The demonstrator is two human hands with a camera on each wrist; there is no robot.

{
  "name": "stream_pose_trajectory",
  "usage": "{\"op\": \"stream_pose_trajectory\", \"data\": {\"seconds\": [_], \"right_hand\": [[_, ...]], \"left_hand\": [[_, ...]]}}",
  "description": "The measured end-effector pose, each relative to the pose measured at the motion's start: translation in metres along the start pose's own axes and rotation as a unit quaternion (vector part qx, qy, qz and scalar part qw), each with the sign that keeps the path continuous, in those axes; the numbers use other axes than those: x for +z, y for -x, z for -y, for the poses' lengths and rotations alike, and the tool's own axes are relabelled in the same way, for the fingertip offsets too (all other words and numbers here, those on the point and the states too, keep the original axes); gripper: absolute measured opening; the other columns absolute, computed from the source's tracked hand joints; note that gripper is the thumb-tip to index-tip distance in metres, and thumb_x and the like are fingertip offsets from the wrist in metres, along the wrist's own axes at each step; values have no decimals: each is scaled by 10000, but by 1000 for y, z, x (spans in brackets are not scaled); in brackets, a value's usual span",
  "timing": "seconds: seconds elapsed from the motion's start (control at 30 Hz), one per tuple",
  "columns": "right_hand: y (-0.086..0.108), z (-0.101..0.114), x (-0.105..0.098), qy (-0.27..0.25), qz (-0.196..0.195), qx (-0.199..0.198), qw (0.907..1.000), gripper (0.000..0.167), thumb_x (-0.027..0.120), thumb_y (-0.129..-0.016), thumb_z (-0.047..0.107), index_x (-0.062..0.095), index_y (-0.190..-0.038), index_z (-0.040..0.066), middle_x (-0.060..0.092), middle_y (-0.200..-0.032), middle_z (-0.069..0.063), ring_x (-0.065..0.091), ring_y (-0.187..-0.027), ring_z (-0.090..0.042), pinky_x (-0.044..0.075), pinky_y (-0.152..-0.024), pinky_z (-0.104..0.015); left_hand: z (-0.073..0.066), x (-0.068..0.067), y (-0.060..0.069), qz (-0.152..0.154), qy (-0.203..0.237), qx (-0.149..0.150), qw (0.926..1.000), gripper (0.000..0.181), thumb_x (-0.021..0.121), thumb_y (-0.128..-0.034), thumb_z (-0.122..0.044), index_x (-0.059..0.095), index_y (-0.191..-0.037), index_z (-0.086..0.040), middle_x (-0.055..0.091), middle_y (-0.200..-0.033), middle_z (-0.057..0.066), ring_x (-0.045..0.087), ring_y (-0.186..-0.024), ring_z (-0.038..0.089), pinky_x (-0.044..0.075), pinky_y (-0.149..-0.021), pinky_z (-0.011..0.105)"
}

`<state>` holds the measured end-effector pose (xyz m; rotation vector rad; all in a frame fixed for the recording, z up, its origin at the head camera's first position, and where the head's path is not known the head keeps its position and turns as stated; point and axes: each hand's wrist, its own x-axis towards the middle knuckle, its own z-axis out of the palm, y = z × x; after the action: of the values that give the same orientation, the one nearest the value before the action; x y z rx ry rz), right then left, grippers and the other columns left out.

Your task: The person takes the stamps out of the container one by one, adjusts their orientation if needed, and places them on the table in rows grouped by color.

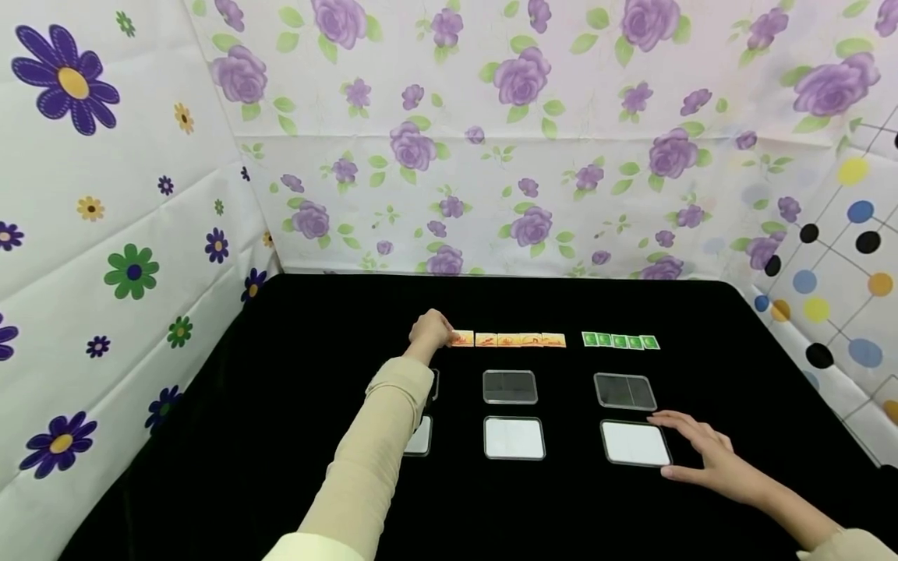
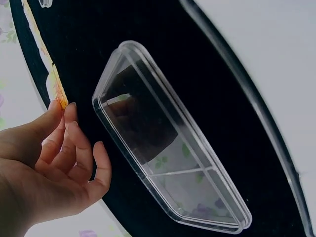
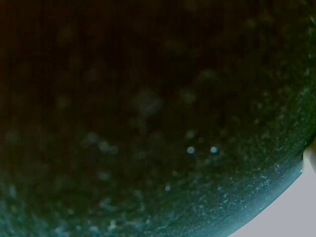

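Note:
At the back of the black table, my left hand (image 1: 430,329) pinches the left end of an orange card (image 1: 463,338) between thumb and forefinger. The left wrist view shows that pinch on the orange card (image 2: 59,89), with the other fingers loosely bent. More orange cards (image 1: 521,340) continue the row to the right. My right hand (image 1: 708,460) lies relaxed at the right edge of a white-bottomed clear box (image 1: 635,443), thumb and fingers spread by its corners; firm contact is hard to tell. The right wrist view holds mostly dark cloth (image 3: 148,118).
A row of green cards (image 1: 620,341) lies at back right. Two transparent divided boxes (image 1: 510,386) (image 1: 624,391) stand in the middle row. Nearer is another white-bottomed box (image 1: 514,438). My left arm partly covers a white box (image 1: 419,438) and a clear divided box (image 2: 173,143).

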<state>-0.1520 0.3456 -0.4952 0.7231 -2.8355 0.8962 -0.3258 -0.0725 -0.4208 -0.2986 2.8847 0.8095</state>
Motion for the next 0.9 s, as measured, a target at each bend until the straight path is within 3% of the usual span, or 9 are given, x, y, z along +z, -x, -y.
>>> {"op": "stream_pose_trajectory", "data": {"seconds": [0.3, 0.53, 0.73, 0.83, 0.9], "right_hand": [[0, 0, 3, -7, -55, -54, 10000, 650, 786, -741, 208, 484, -1315, 164, 420, -1323, -46, 209, -1067, 118, 236, -753, -432], [-1, 2, 2, 20, 1, -2, 10000, 641, 781, -748, 219, 484, -1313, 164, 419, -1318, -54, 237, -1065, 89, 238, -756, -428], [-1, 1, 0, 151, 46, 79, 9998, 646, 777, -753, 242, 476, -1319, 167, 417, -1318, -91, 289, -1055, 19, 251, -753, -427], [0, 0, 0, 167, 11, 40, 9999, 649, 782, -748, 236, 479, -1317, 162, 418, -1316, -93, 281, -1053, 35, 257, -749, -429], [-1, 0, 0, 162, -3, 17, 9999, 651, 783, -746, 232, 479, -1318, 163, 419, -1318, -77, 270, -1057, 50, 257, -748, -430]], "left_hand": [[0, 9, -4, -272, -69, -87, 9996, 145, 751, -805, -223, 675, -758, -109, 699, -871, 53, 641, -823, 238, 494, -701, 358], [1, 10, -8, -539, -156, -149, 9983, 159, 752, -805, -265, 715, -908, -150, 704, -1040, 50, 645, -980, 262, 511, -814, 397], [1, 5, -9, -602, -206, -192, 9978, 168, 747, -809, -287, 713, -915, -161, 700, -1063, 50, 637, -1012, 270, 511, -829, 408], [2, 4, -10, -468, -198, -8, 9987, 165, 730, -828, -262, 715, -954, -157, 691, -1095, 53, 629, -1034, 277, 504, -852, 415], [5, 5, -14, -232, -259, 349, 9988, 192, 727, -832, -247, 710, -1002, -160, 669, -1152, 60, 614, -1061, 284, 493, -871, 425]]}}
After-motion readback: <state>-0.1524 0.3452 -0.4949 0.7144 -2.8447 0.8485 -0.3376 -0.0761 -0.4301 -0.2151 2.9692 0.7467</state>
